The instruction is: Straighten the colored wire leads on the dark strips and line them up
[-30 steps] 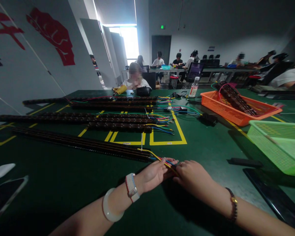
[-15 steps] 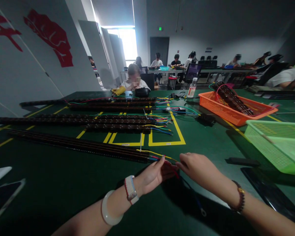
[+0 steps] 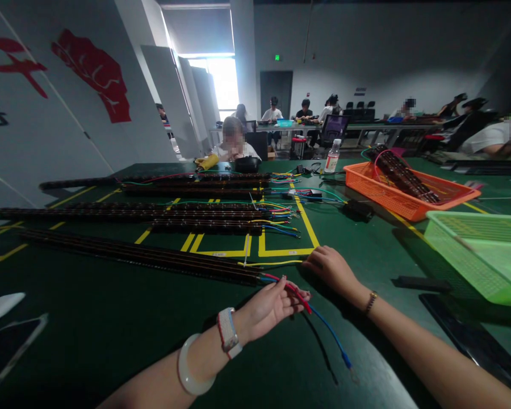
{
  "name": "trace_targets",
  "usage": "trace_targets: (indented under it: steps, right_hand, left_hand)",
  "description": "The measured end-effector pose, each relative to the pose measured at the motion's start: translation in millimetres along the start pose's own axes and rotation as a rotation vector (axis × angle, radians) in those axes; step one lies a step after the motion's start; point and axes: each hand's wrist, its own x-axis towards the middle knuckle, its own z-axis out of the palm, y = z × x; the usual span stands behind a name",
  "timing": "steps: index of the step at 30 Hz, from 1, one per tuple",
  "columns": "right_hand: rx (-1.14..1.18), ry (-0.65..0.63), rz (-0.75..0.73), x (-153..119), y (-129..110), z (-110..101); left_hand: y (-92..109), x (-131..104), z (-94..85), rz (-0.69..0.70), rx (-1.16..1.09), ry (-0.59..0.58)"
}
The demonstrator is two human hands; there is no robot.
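Observation:
My left hand (image 3: 275, 307), palm up, holds the red wire (image 3: 298, 296) and the blue wire (image 3: 330, 329) between thumb and fingers. The blue wire runs on past the fingers to a ring terminal low on the right. Both wires come out of the right end of a long dark wired strip (image 3: 145, 253). Further right, my right hand (image 3: 330, 270) is closed at the end of the yellow wire (image 3: 276, 263), which stretches from the same strip. A white tie (image 3: 247, 250) stands up near the strip's end.
More dark strips (image 3: 196, 213) with coloured wire ends lie behind. To the right are an orange basket (image 3: 375, 196) holding a strip, a green basket (image 3: 464, 250) and a black tray-like object (image 3: 464, 329). A bottle (image 3: 332, 158) stands at the back; a person (image 3: 234, 142) sits opposite.
My right hand has moved up and away from my left hand, drawing the yellow wire apart from the red and blue ones. My left hand stays almost in place, its fingers more visible.

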Motion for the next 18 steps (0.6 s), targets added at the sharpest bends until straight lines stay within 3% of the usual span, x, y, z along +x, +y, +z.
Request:
trace_targets:
  steps: [10, 16, 18]
  right_hand:
    - [0.131, 0.027, -0.003, -1.9, 6.2, 10.1]
    - [0.261, 0.082, -0.032, -12.3, -9.3, -5.1]
    - [0.307, 0.124, -0.155, -19.3, -17.6, -12.1]
  left_hand:
    - [1.2, -1.0, 3.1, -0.027, -0.005, -0.007]
    - [0.2, -0.2, 2.2, -0.026, -0.006, -0.002]
    - [-0.4, 0.3, 1.4, -0.023, -0.016, -0.002]
